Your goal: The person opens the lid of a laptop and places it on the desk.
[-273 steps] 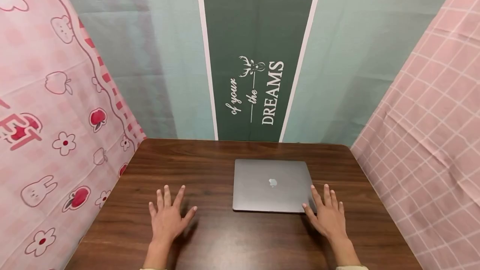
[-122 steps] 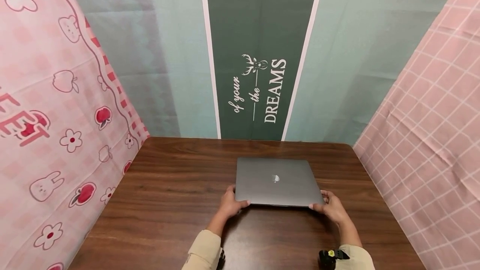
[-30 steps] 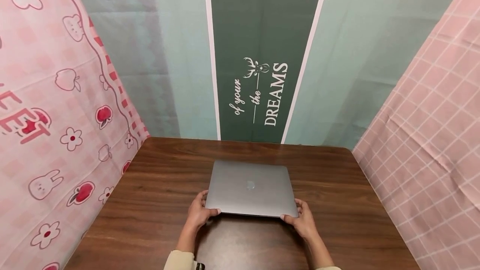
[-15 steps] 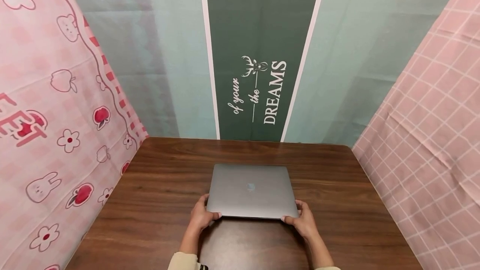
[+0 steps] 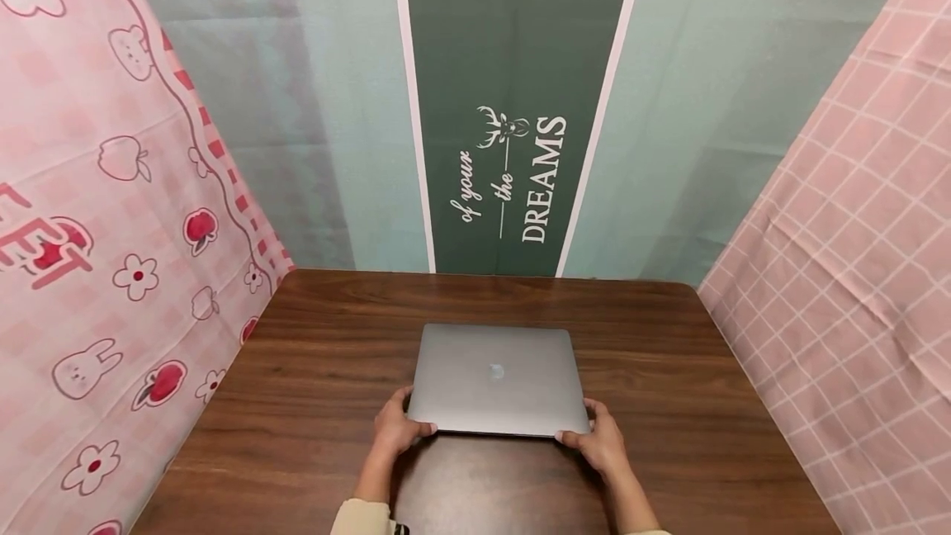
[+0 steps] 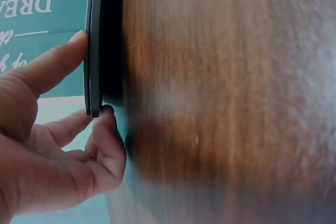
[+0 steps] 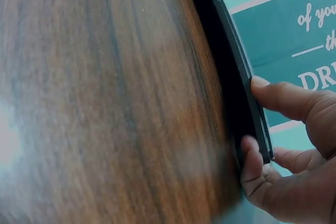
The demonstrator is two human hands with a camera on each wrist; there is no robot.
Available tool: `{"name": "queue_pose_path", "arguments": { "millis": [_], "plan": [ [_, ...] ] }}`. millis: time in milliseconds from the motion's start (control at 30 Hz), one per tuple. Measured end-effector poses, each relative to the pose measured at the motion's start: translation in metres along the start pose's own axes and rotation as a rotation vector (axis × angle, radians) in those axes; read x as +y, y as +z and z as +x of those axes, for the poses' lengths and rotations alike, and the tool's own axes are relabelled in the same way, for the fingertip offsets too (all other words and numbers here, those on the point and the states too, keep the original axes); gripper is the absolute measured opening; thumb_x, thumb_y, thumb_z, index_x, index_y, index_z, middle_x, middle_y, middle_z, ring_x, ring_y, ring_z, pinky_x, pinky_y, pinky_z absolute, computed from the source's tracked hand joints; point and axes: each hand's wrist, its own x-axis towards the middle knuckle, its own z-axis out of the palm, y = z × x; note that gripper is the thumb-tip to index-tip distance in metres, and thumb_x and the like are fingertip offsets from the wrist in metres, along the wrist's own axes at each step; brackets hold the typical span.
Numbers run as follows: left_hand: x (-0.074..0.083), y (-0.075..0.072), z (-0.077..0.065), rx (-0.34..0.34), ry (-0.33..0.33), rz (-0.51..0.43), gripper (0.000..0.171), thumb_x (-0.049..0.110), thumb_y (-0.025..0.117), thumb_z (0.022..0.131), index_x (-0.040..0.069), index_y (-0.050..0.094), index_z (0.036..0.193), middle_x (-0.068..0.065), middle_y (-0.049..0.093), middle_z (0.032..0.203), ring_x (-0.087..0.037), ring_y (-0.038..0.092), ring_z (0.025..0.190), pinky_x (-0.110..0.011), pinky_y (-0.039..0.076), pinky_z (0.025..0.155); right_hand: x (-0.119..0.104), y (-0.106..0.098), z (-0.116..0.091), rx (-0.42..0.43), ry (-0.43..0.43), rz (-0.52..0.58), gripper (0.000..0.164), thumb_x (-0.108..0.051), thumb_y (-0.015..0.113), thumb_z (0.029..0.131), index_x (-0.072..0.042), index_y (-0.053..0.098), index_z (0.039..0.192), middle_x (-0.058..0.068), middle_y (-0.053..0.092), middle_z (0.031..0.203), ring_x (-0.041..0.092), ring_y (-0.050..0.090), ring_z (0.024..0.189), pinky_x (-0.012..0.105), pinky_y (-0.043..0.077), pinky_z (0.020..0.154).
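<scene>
A closed grey laptop (image 5: 494, 390) with an apple logo lies near the middle of the brown table, its front edge toward me. My left hand (image 5: 399, 426) grips its near left corner, and my right hand (image 5: 600, 438) grips the near right corner. In the left wrist view, the left thumb presses the front edge of the laptop (image 6: 93, 56) while curled fingers reach round the corner and under it. The right wrist view has the right hand (image 7: 294, 156) pinching the laptop (image 7: 244, 72) likewise. A dark band separates the laptop from the tabletop there; whether it touches the table is unclear.
The wooden table (image 5: 312, 370) extends on all sides of the laptop. A green hanging cloth (image 5: 513, 40) with white lettering stands behind its far edge. Pink patterned cloth (image 5: 149, 205) hangs at the left, pink checked cloth (image 5: 854, 271) at the right.
Both hands, at first spread apart, took hold of the laptop's near corners. The laptop then moved left to the table's middle and slightly nearer. Over the last half second it hardly moves.
</scene>
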Motion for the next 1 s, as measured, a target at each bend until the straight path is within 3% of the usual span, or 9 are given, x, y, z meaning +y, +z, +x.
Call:
{"name": "queue_pose_path", "arguments": {
  "millis": [167,333,500,800,1000],
  "plan": [
    [-0.001,-0.002,0.001,0.005,0.005,0.05,0.079,0.01,0.088,0.056,-0.005,0.052,0.124,-0.026,0.06,0.107,-0.043,0.054,0.096,-0.049,0.044,0.081,-0.007,0.0,-0.002,0.037,-0.024,-0.152,0.081,-0.02,0.086,0.059,0.01,0.049,0.125,0.033,0.059,0.103,0.046,0.055,0.095,0.053,0.042,0.081],
    [-0.002,0.001,0.001,0.016,0.015,0.079,0.079,0.011,0.089,0.053,-0.004,0.053,0.122,-0.026,0.059,0.111,-0.045,0.053,0.1,-0.05,0.042,0.083,-0.011,-0.001,-0.004,0.032,-0.015,-0.198,0.08,-0.019,0.086,0.061,0.012,0.049,0.125,0.037,0.05,0.117,0.052,0.045,0.108,0.056,0.038,0.087],
    [-0.002,0.003,0.001,0.016,0.01,0.103,0.08,0.01,0.089,0.053,-0.004,0.053,0.122,-0.029,0.058,0.11,-0.046,0.05,0.103,-0.051,0.042,0.085,-0.01,-0.001,-0.004,0.038,-0.05,-0.225,0.08,-0.018,0.087,0.059,0.015,0.05,0.121,0.039,0.051,0.113,0.053,0.044,0.107,0.056,0.037,0.088],
    [-0.003,0.005,0.0,0.021,0.023,0.153,0.076,0.008,0.088,0.054,-0.005,0.054,0.121,-0.03,0.057,0.108,-0.049,0.046,0.106,-0.051,0.04,0.087,-0.001,-0.002,0.002,0.019,-0.085,-0.298,0.08,-0.025,0.087,0.059,0.014,0.051,0.12,0.03,0.055,0.098,0.048,0.052,0.097,0.053,0.042,0.082],
    [-0.002,0.0,0.0,-0.017,0.023,0.151,0.076,0.008,0.087,0.059,-0.007,0.051,0.124,-0.033,0.053,0.113,-0.051,0.043,0.109,-0.053,0.04,0.086,-0.008,0.001,0.0,-0.001,-0.112,-0.355,0.08,-0.024,0.086,0.062,0.015,0.049,0.122,0.032,0.051,0.105,0.049,0.049,0.1,0.054,0.041,0.083]
  ]
}}
